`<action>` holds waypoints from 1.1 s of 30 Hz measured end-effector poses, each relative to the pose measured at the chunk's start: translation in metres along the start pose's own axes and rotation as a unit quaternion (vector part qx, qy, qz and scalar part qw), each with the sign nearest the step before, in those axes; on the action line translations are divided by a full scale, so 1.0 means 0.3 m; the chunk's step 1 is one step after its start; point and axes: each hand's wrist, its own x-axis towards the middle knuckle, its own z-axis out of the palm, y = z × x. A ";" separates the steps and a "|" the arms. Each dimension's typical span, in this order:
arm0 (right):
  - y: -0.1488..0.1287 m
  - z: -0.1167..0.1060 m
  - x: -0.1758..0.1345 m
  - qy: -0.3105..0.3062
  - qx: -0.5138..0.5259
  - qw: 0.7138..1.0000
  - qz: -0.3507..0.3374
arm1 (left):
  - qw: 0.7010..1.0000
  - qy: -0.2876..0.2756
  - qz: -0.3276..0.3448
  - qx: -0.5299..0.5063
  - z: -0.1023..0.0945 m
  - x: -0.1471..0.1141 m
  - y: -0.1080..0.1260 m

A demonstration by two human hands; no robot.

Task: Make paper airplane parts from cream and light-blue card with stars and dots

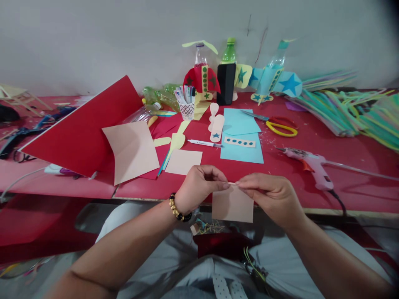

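A small beige sheet of paper (233,205) hangs between my hands at the table's front edge. My left hand (204,187) pinches its top edge near the middle, and a bead bracelet is on that wrist. My right hand (272,195) pinches the same edge a little to the right. The edge looks narrowly folded or rolled where the fingers meet. Just beyond my hands lie another beige paper piece (183,162), a white marker (205,143) and blue sheets (241,153) carrying a dotted strip (240,142).
Scissors (282,128) and a pink glue gun (308,164) lie to the right. A pen cup (187,111), a black phone (226,84) and decorated bottles (276,68) stand behind. A red board (90,128) leans at left, with a larger beige sheet (132,151) before it.
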 end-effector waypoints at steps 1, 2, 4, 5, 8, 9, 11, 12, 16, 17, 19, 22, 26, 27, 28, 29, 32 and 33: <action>0.000 -0.001 0.000 -0.001 -0.007 1.000 -0.007 | 1.000 -0.006 -0.004 0.008 -0.002 0.001 0.000; 0.001 -0.002 0.000 -0.002 -0.012 1.000 -0.013 | 1.000 -0.014 -0.008 0.024 -0.004 0.001 0.002; 0.001 -0.002 0.000 -0.006 -0.016 1.000 -0.018 | 0.997 -0.032 -0.006 0.070 -0.008 0.002 0.005; 0.000 -0.002 0.000 -0.006 -0.020 1.000 -0.016 | 0.995 -0.039 0.000 0.097 -0.010 0.001 0.008; -0.003 0.002 0.002 -0.002 -0.045 0.999 0.013 | 0.986 -0.035 0.034 0.162 -0.008 -0.004 0.013; -0.003 0.005 0.003 -0.001 -0.052 0.998 0.033 | 0.983 -0.029 0.045 0.178 -0.005 -0.007 0.014; -0.003 0.009 0.006 -0.008 -0.054 0.996 0.074 | 0.977 -0.015 0.067 0.203 0.002 -0.014 0.015; -0.004 0.011 0.008 -0.018 -0.050 0.995 0.090 | 0.974 -0.010 0.078 0.214 0.007 -0.017 0.015; -0.006 0.015 0.013 -0.063 -0.038 0.991 0.110 | 0.958 0.005 0.116 0.260 0.020 -0.028 0.018; -0.008 0.015 0.013 -0.065 -0.037 0.991 0.112 | 0.954 0.007 0.124 0.272 0.022 -0.029 0.018; -0.009 0.015 0.014 -0.061 -0.028 0.991 0.119 | 0.947 0.010 0.137 0.291 0.023 -0.029 0.018; -0.007 0.015 0.014 -0.056 -0.007 0.989 0.133 | 0.940 0.011 0.145 0.307 0.021 -0.028 0.016; 0.000 0.017 0.012 -0.061 -0.010 0.988 0.138 | 0.941 0.009 0.139 0.309 0.020 -0.028 0.017; 0.001 0.016 0.011 -0.064 -0.012 0.988 0.137 | 0.940 0.008 0.140 0.311 0.021 -0.028 0.017; 0.003 0.016 0.010 -0.068 -0.014 0.988 0.137 | 0.938 0.007 0.142 0.315 0.021 -0.028 0.018; 0.004 0.016 0.010 -0.071 -0.019 0.988 0.135 | 0.936 0.006 0.144 0.320 0.022 -0.028 0.018; 0.004 0.012 0.010 -0.083 -0.039 0.988 0.128 | 0.931 0.000 0.152 0.331 0.022 -0.027 0.019; 0.004 0.009 0.011 -0.088 -0.043 0.987 0.124 | 0.931 -0.001 0.154 0.332 0.022 -0.027 0.019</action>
